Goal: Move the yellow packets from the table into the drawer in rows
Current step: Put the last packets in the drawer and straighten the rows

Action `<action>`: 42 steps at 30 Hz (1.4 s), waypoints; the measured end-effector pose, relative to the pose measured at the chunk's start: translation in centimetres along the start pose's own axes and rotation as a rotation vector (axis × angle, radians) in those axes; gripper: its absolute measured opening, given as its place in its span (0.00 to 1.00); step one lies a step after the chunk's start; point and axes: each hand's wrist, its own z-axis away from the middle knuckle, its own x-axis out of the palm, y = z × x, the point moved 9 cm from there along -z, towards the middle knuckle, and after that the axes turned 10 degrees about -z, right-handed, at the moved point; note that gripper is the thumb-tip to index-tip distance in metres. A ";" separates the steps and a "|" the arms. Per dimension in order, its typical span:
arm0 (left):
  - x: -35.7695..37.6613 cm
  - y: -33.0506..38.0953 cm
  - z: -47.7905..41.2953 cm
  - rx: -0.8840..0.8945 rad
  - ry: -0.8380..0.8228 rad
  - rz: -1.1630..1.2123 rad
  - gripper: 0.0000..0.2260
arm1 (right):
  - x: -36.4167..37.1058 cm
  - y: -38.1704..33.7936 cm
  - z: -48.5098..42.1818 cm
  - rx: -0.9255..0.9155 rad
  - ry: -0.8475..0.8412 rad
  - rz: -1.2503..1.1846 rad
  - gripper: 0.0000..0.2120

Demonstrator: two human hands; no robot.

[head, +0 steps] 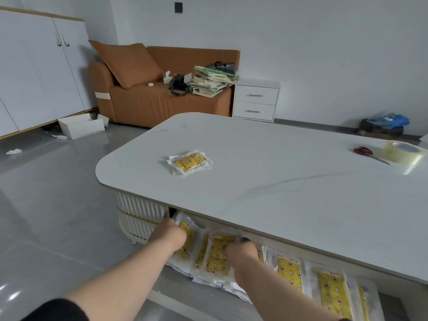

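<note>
A small stack of yellow packets (188, 162) in clear wrappers lies on the white table (266, 172), near its left end. Below the table's front edge the drawer (183, 287) stands pulled out, with several yellow packets (289, 273) lined up side by side in it. My left hand (170, 235) is at the drawer's left end, its fingers curled on an upright yellow packet (186, 230). My right hand (242, 250) grips the neighbouring yellow packet (217, 253); its fingertips are hidden under the table edge.
Red scissors (366, 152) and a roll of clear tape (404, 152) lie at the table's far right. Behind the table stand a brown sofa (150, 98) loaded with books and a white nightstand (256, 100). An open white box (80, 126) sits on the floor.
</note>
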 end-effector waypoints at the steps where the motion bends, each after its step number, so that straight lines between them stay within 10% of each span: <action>1: 0.3 0.3 -0.3 0.037 0.028 -0.054 0.21 | 0.1 -0.8 0.6 -0.096 -0.050 0.175 0.22; 9: 1.0 2.6 -0.1 0.224 0.134 -0.415 0.14 | -0.1 0.1 -1.5 0.015 0.067 -0.151 0.06; 21: 0.8 4.2 -0.3 0.698 0.163 -0.772 0.16 | -1.0 -2.9 -0.3 -0.267 0.094 0.413 0.03; 30: 3.2 2.0 1.3 1.092 0.023 -1.024 0.33 | 0.5 -3.1 2.3 -0.817 -0.092 0.860 0.27; 42: 3.7 2.5 0.3 1.073 0.115 -0.976 0.29 | 3.0 -1.8 1.4 -0.819 -0.122 1.045 0.32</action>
